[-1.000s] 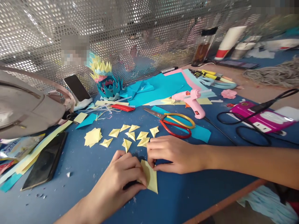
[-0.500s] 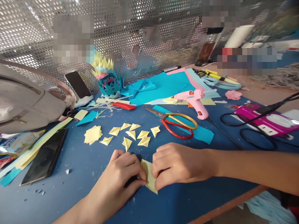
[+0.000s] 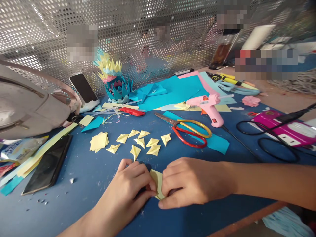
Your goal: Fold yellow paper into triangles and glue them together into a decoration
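A small piece of pale yellow paper lies on the blue table between my two hands. My left hand pinches its left edge between thumb and fingers. Over the right side of it my right hand is closed, thumb and curled fingers on the paper, covering its right part. Just beyond my hands are several folded yellow paper pieces, scattered in a loose group. A stack of yellow paper squares sits to their left.
Scissors rest on a blue paper strip, with a pink glue gun behind. A red cutter and a folded paper model are farther back. Left are a phone and bag; right, a purple power strip with cables.
My right thumb and fingers have moved down and over the yellow paper's lower right corner, covering more of it. My left hand keeps its pinch. The whole view has shifted slightly.
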### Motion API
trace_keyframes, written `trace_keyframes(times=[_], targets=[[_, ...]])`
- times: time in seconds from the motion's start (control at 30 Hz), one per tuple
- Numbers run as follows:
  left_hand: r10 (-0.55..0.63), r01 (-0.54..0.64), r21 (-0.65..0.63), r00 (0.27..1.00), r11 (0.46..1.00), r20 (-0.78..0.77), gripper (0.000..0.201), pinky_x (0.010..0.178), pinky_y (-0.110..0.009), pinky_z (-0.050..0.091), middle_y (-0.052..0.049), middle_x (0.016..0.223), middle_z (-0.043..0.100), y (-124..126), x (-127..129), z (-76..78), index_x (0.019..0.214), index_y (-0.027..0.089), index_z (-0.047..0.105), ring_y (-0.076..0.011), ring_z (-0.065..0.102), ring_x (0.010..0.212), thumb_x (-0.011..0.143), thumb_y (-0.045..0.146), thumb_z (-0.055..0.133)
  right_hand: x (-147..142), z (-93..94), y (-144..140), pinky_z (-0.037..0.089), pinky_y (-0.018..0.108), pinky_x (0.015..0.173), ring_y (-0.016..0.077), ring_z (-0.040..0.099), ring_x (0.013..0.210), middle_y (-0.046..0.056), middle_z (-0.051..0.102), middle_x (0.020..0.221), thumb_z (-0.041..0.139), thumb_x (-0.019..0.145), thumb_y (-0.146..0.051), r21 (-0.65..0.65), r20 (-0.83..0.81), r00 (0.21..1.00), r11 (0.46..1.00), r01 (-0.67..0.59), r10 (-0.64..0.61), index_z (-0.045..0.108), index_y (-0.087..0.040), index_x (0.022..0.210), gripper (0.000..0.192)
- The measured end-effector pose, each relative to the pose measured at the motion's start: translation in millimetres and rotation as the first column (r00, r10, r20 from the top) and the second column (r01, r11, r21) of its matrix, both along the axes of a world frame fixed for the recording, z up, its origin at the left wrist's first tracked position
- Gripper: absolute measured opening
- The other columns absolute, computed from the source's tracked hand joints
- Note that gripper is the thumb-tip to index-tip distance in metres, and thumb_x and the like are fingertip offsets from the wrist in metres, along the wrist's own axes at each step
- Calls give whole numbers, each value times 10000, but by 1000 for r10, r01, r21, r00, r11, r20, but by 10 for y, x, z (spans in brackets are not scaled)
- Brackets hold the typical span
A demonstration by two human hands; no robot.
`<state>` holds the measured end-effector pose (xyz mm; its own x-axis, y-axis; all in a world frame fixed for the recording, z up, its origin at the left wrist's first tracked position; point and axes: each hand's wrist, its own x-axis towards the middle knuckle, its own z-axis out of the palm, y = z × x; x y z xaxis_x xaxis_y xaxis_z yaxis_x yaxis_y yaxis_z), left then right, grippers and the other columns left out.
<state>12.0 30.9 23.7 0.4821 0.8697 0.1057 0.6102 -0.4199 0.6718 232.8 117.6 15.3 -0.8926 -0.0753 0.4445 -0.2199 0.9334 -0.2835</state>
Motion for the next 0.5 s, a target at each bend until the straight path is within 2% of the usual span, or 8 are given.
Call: trace_keyframes(times=[0.2,0.27,0.3,0.37,0.4,0.43,0.47,0.5], targets=[[11,-12,24,1000,1000,15,114,835,-335,353,31,856,642,1,-18,-37,887,228,619,-148,587,813,985,174,597,14,-17,-7,472,285,745,115,636,871,2,726,948,621,995,-210,0,24,1000,1000,-5,5,717,-173,990,102],[24,-25,90,1000,996,13,125,832,-337,380,20,859,653,-15,-38,-38,904,226,622,-149,589,800,1007,191,560,16,-11,-4,468,287,741,122,631,868,7,720,947,617,996,-202,16,38,999,1000,-4,3,721,-174,998,108],[32,-33,172,999,985,8,148,833,-338,397,13,866,664,-40,-50,-37,917,223,628,-147,592,792,1023,197,528,17,-8,-3,466,289,741,127,630,873,10,717,945,616,995,-199,26,46,999,1000,-2,1,724,-177,1009,111],[43,-28,397,999,917,-31,211,859,-339,439,-3,910,703,-134,-74,-47,967,217,655,-145,620,803,1050,196,462,16,-6,-1,462,292,745,133,626,881,13,709,934,620,994,-211,41,54,999,999,-5,2,728,-185,1015,112],[64,-17,546,996,837,-68,223,905,-343,459,-6,913,724,-203,-83,-62,983,207,670,-147,651,826,1055,203,459,15,-6,-1,458,293,743,134,623,881,11,704,922,620,996,-228,46,57,998,999,-5,3,728,-189,1006,115],[81,22,618,987,786,-138,195,975,-345,478,-8,967,747,-280,-90,-84,1048,198,684,-155,689,909,1045,192,489,12,-7,0,453,293,737,132,619,877,8,699,906,615,1001,-249,48,58,998,999,-5,2,729,-192,987,128],[91,75,648,972,758,-219,179,991,-311,508,7,1009,757,-360,-96,-114,1120,207,685,-147,709,950,1026,187,533,10,-9,1,447,291,728,131,615,870,5,695,892,604,1008,-269,49,56,998,999,-5,2,728,-191,962,154],[86,128,637,952,760,-294,200,972,-257,538,23,1050,761,-437,-99,-151,1171,214,679,-133,722,970,1002,174,579,7,-10,1,441,290,717,128,610,860,3,694,885,593,1015,-283,49,52,999,999,-2,0,726,-187,935,182]])
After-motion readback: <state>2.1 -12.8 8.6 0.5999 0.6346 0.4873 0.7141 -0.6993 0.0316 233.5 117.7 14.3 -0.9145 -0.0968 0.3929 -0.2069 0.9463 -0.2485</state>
